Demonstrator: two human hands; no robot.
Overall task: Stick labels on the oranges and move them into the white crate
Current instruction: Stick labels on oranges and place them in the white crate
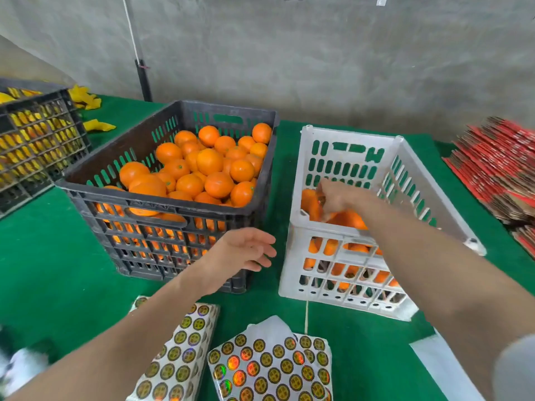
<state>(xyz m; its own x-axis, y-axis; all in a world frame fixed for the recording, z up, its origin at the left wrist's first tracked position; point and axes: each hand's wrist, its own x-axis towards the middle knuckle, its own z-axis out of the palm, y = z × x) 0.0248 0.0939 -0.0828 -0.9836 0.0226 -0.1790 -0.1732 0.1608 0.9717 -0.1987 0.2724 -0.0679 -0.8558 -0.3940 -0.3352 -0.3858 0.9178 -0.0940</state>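
Sitting in white crate (293, 256): R hand (335, 198), oranges (308, 202).

On my feed, two bare hands, left hand (243, 253) and right hand (337, 198), the right one blurred, left forearm (130, 342) uncovered all the way back from the fingers, right forearm (428, 261) uncovered too, grey sleeve (515, 369) starting far behind its fingertips.

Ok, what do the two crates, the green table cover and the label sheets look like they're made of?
White crate: moulded plastic, slightly glossy, with slotted walls. Black crate: likely the same plastic, duller. Green table cover: probably felt or similar fabric, matte, no shine. Label sheets: glossy backing paper with foil-like round stickers, going by rainbow glints.
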